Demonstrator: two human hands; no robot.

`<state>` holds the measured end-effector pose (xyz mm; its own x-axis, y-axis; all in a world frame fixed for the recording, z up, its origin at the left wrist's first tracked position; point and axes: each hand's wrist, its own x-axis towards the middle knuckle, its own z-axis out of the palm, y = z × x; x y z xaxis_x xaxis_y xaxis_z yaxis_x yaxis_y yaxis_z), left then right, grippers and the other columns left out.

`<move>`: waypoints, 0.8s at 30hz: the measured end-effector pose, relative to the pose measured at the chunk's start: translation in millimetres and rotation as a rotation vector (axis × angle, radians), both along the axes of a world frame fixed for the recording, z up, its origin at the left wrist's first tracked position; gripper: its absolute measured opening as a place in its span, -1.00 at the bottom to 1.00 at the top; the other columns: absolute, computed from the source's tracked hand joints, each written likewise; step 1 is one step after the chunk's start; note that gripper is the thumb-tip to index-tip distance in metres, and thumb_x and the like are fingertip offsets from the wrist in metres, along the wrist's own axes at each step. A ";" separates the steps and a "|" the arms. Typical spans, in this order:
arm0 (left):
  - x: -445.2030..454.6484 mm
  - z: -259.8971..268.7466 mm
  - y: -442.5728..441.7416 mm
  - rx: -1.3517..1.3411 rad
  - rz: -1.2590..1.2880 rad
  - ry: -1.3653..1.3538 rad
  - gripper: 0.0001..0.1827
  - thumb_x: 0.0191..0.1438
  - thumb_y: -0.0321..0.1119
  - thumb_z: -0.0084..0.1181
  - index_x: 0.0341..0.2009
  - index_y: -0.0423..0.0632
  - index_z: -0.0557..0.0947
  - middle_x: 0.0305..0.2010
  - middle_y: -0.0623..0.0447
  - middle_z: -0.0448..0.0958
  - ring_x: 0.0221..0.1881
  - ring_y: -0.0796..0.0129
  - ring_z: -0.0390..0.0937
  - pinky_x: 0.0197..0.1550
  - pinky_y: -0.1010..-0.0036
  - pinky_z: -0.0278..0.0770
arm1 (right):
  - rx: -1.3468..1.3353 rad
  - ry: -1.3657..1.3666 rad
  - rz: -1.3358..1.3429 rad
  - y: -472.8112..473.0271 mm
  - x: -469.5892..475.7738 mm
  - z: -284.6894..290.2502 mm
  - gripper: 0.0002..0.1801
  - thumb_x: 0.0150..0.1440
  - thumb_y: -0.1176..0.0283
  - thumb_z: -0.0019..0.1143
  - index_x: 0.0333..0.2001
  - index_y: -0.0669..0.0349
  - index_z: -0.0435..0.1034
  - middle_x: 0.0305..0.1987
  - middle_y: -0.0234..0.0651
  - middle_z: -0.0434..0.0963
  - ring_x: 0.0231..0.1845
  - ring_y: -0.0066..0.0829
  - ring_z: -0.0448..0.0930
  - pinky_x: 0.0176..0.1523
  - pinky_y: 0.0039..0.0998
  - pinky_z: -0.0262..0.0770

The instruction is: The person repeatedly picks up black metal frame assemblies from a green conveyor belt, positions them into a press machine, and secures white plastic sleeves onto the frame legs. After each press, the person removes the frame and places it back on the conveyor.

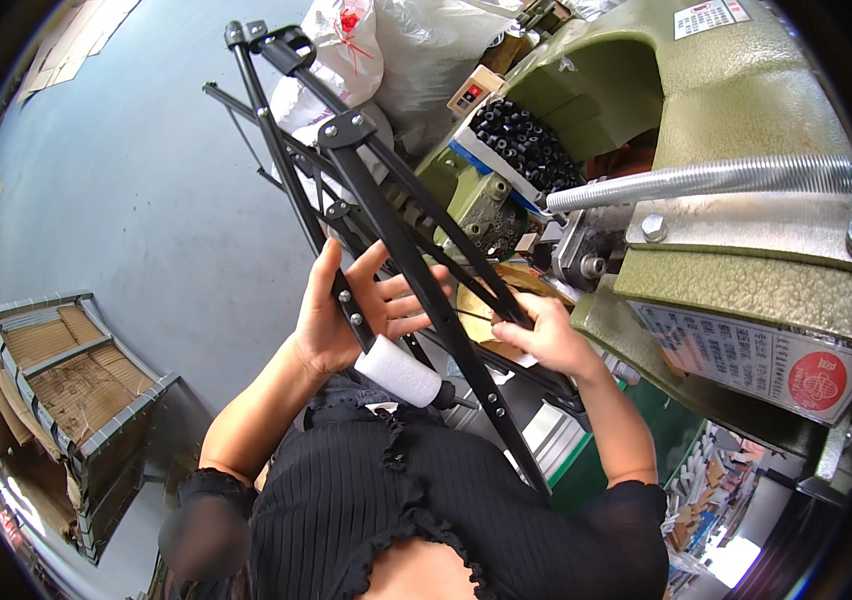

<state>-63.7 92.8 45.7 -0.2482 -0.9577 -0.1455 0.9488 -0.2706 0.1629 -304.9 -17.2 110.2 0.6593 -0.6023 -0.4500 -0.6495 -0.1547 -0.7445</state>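
Observation:
A folding frame of black metal tubes (388,217), joined by rivets and brackets, slants across the view in front of my body. My left hand (358,307) is spread behind one tube, palm up with the fingers apart; the tube crosses the palm. Just below that palm, a white foam-like roll (399,371) with a black end sits at the frame. With my right hand (542,330) I grip the black tubes at the frame's right side, fingers closed around them. Part of the frame's lower end is hidden behind the tubes and my hands.
A green riveting or press machine (741,262) with a large coil spring (703,184) stands close at right. Beside it is a box of small black cylindrical parts (523,146). White sacks (426,60) lie beyond. A metal-framed crate with cardboard (80,367) stands on the floor at left.

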 end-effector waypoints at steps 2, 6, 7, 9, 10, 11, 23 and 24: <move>3.1 10.6 -13.4 -0.064 -0.006 -0.002 -0.01 0.04 0.48 -0.21 0.35 0.03 0.06 0.26 -0.41 0.22 0.25 -0.20 0.26 0.20 0.06 0.35 | 0.334 0.050 -0.215 -8.8 0.3 15.6 -0.69 0.13 0.37 0.18 -0.09 0.29 0.39 -0.41 -0.42 0.50 -0.43 -0.69 0.44 -0.37 -0.63 0.33; -0.5 22.9 -29.9 -0.122 -0.024 0.026 -0.07 0.08 0.45 -0.26 0.34 0.05 0.09 0.22 -0.37 0.29 0.20 -0.12 0.35 0.20 0.12 0.34 | 0.281 0.180 -0.354 -19.3 -12.8 25.8 -0.65 0.10 0.41 0.24 -0.08 0.31 0.33 -0.41 -0.33 0.53 -0.50 -0.64 0.50 -0.49 -0.64 0.40; -0.3 24.7 -30.0 -0.116 -0.025 0.028 -0.08 0.09 0.45 -0.26 0.34 0.05 0.09 0.22 -0.37 0.29 0.21 -0.13 0.35 0.21 0.11 0.34 | 0.246 0.195 -0.366 -16.5 -5.3 35.2 -0.64 0.09 0.42 0.25 -0.08 0.32 0.34 -0.41 -0.32 0.54 -0.52 -0.63 0.51 -0.50 -0.63 0.43; -0.3 23.2 -31.9 -0.105 -0.025 0.032 -0.10 0.09 0.44 -0.26 0.33 0.06 0.11 0.23 -0.38 0.28 0.19 -0.13 0.36 0.20 0.10 0.35 | 0.515 -0.041 -0.686 -19.8 -2.2 37.0 -0.64 0.08 0.43 0.27 -0.10 0.31 0.35 -0.43 -0.33 0.54 -0.56 -0.62 0.51 -0.52 -0.64 0.44; -0.5 22.8 -33.3 -0.095 -0.024 0.038 -0.10 0.09 0.44 -0.26 0.33 0.06 0.11 0.23 -0.38 0.28 0.19 -0.13 0.37 0.19 0.11 0.35 | 0.509 -0.091 -0.605 -22.8 -6.4 33.1 -0.64 0.08 0.42 0.27 -0.10 0.32 0.35 -0.43 -0.34 0.54 -0.55 -0.61 0.51 -0.52 -0.64 0.44; -0.5 22.2 -34.6 -0.085 -0.022 0.043 -0.10 0.09 0.44 -0.26 0.33 0.07 0.11 0.23 -0.38 0.28 0.18 -0.13 0.37 0.19 0.11 0.36 | 0.415 0.010 -0.509 -23.8 -14.0 22.3 -0.63 0.08 0.42 0.27 -0.09 0.32 0.34 -0.41 -0.32 0.54 -0.54 -0.60 0.52 -0.51 -0.64 0.45; 3.1 -6.8 -23.9 0.197 0.070 -0.037 -0.45 0.11 -0.35 0.01 0.20 -0.16 0.27 0.13 -0.27 0.40 0.12 -0.02 0.44 0.23 0.11 0.37 | 0.285 0.080 -0.242 -71.5 -0.6 -20.2 -0.76 0.12 0.35 0.19 -0.28 0.34 0.43 -0.33 -0.25 0.55 -0.39 -0.45 0.55 -0.32 -0.40 0.47; 3.4 -8.6 -25.9 0.191 0.070 0.005 -0.44 0.11 -0.39 -0.02 0.22 -0.17 0.24 0.15 -0.29 0.38 0.11 -0.02 0.45 0.19 0.15 0.42 | 0.091 0.082 -0.212 -88.7 8.1 -17.7 -0.77 0.12 0.35 0.18 -0.31 0.33 0.45 -0.33 -0.25 0.56 -0.38 -0.44 0.55 -0.31 -0.38 0.47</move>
<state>-60.3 66.9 37.1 -0.1834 -0.9276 -0.3255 0.9669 -0.2300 0.1105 -296.8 -105.9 92.5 0.4816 -0.6777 -0.5557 -0.7192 0.0568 -0.6925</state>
